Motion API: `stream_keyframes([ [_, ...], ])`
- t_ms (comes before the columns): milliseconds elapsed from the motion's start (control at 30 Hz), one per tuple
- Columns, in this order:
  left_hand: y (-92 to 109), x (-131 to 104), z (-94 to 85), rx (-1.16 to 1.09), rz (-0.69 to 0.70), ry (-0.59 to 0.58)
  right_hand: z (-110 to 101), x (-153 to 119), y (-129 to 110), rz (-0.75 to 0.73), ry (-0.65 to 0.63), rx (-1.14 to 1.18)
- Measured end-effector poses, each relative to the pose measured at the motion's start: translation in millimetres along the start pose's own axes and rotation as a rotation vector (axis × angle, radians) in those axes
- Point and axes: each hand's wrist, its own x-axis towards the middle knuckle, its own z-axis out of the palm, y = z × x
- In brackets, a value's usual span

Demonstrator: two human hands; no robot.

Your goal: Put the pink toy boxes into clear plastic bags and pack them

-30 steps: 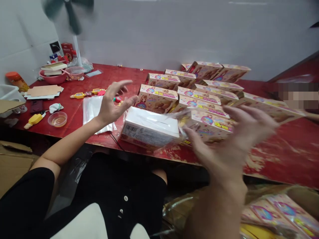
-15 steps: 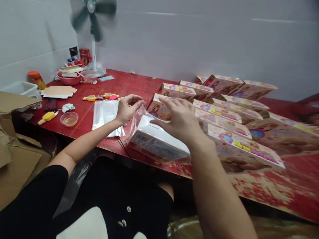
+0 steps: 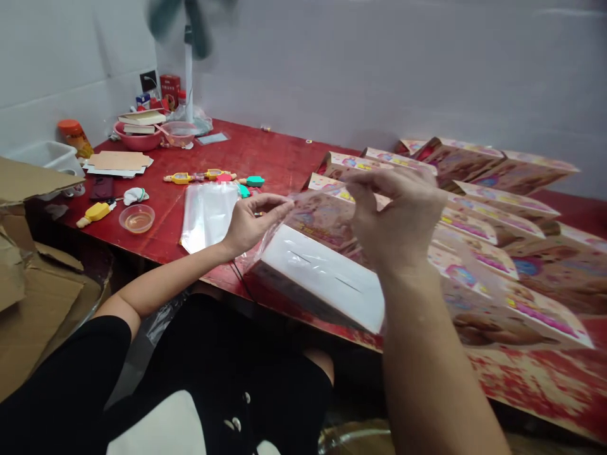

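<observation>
A white-topped box [image 3: 327, 278] lies at the table's front edge inside a clear plastic bag [image 3: 271, 239]. My left hand [image 3: 251, 222] pinches the bag's edge at the box's upper left corner, thumb and forefinger together. Above the box's far side, my right hand [image 3: 401, 221] is closed too, its fingertips on the same thin film, which stretches between both hands. Motion smears the right hand somewhat. Just left of my left hand is a flat stack of clear plastic bags [image 3: 208, 218].
Several printed boxes [image 3: 512, 316] stand in rows on the right of the red table [image 3: 265, 158]. Yellow toy pieces [image 3: 97, 213], a small clear dish [image 3: 136, 218], pink bowls [image 3: 137, 140] and a fan [image 3: 190, 76] occupy the left. Cardboard [image 3: 42, 284] leans at lower left.
My right hand has risen off the box top and moved right, now pinching the film. My left fingers have closed on the bag's edge. The view has shifted slightly.
</observation>
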Motion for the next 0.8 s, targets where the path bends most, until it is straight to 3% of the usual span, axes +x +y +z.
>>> stream_keyframes([
  [100, -7.6, 6.7, -3.2, -0.045, -0.033, 0.06, 4.9, -8.3, -15.6, -0.135, 0.111, -0.073],
  [267, -9.8, 11.6, -6.0, -0.218, -0.033, 0.068, 24.5, -8.0, -24.6, -0.208, -0.078, -0.093],
  [467, -9.3, 12.3, -9.0, -0.234, -0.061, 0.143, 45.6, -9.0, -22.1, -0.258, 0.036, -0.071],
  [633, -9.9, 17.1, -12.0, -0.24, -0.065, 0.072, 62.8, -19.1, -20.4, -0.34, -0.023, 0.007],
  [800, 4.8, 16.5, -12.5, -0.126, -0.047, 0.013, 69.9, -13.3, -24.5, -0.339, -0.085, -0.078],
])
